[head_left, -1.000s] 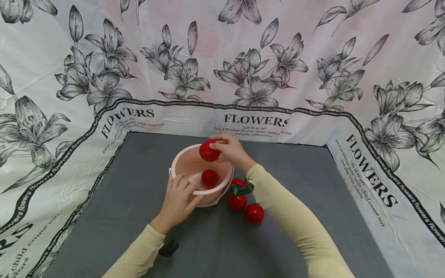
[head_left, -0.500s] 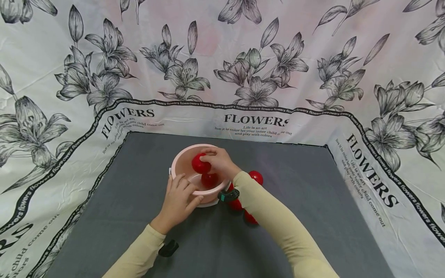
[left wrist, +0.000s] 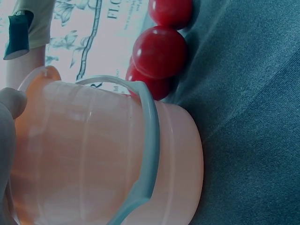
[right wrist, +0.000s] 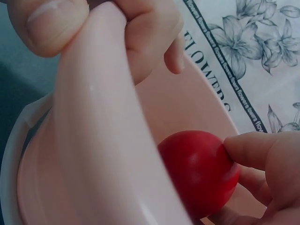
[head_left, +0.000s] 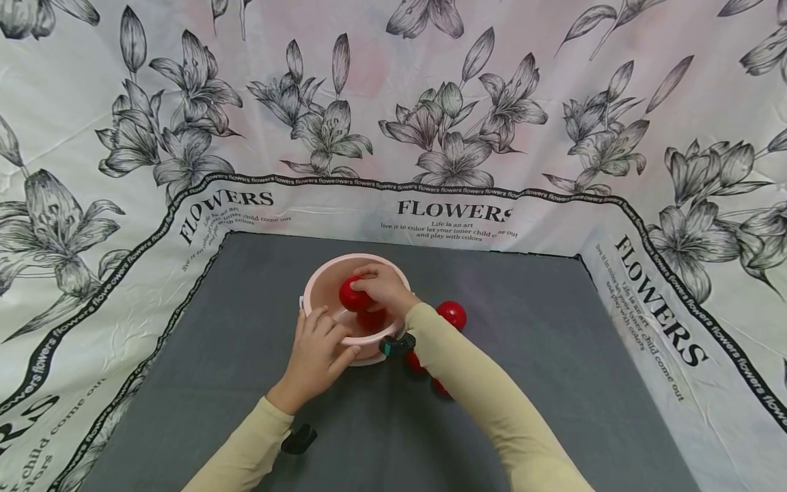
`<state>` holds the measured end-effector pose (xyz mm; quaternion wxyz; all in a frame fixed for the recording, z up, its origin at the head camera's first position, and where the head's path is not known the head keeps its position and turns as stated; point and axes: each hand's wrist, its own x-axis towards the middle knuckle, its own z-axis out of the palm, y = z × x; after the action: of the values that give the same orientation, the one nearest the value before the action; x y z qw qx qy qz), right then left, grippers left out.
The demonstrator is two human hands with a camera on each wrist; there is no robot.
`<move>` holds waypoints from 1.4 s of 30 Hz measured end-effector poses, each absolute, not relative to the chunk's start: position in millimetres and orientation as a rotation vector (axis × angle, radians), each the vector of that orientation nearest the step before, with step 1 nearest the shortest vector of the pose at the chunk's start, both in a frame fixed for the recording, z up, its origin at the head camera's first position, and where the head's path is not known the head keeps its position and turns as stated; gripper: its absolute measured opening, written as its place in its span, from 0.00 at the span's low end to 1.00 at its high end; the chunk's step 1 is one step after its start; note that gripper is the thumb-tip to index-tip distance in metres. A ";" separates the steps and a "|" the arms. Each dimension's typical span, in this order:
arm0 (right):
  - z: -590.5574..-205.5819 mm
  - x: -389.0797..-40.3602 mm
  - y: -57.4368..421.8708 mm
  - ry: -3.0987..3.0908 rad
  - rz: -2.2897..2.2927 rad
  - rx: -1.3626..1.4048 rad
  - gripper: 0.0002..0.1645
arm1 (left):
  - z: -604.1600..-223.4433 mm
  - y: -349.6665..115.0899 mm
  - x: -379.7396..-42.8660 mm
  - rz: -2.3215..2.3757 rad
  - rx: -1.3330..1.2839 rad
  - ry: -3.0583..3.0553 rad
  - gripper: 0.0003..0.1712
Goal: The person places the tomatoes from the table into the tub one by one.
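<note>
The right hand point(head_left: 384, 290) grips a red ball point(head_left: 352, 295) inside the pink bucket point(head_left: 320, 283), mid-frame; the left hand point(head_left: 316, 355) grips its near rim.

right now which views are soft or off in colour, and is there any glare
Head view: sharp, evenly lit, wide-angle bending of the backdrop edges, no glare. Left wrist view: bluish cast, the pink bucket fills the frame, faint highlight on the red balls. Right wrist view: the bucket rim and left hand blurred from closeness; the held ball sharper.
</note>
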<state>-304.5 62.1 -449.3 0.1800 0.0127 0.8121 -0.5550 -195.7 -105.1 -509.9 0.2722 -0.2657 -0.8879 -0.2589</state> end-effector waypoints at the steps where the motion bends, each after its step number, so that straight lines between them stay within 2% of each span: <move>1: -449.7 -304.4 61.8 2.302 -1.557 0.034 0.22 | -509.8 -104.9 -195.7 -0.699 -0.716 -2.386 0.12; 27: -455.3 -308.9 58.3 2.461 -1.413 0.003 0.21 | -508.5 -103.0 -195.7 -0.681 -0.689 -2.412 0.12; 42: -453.4 -306.3 58.1 2.353 -1.530 0.019 0.21 | -511.5 -104.1 -195.4 -0.689 -0.705 -2.378 0.11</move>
<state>-306.3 58.1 -453.4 0.1665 0.0066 0.8267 -0.5374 -195.4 -104.1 -511.5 0.2799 -0.2628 -0.8868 -0.2571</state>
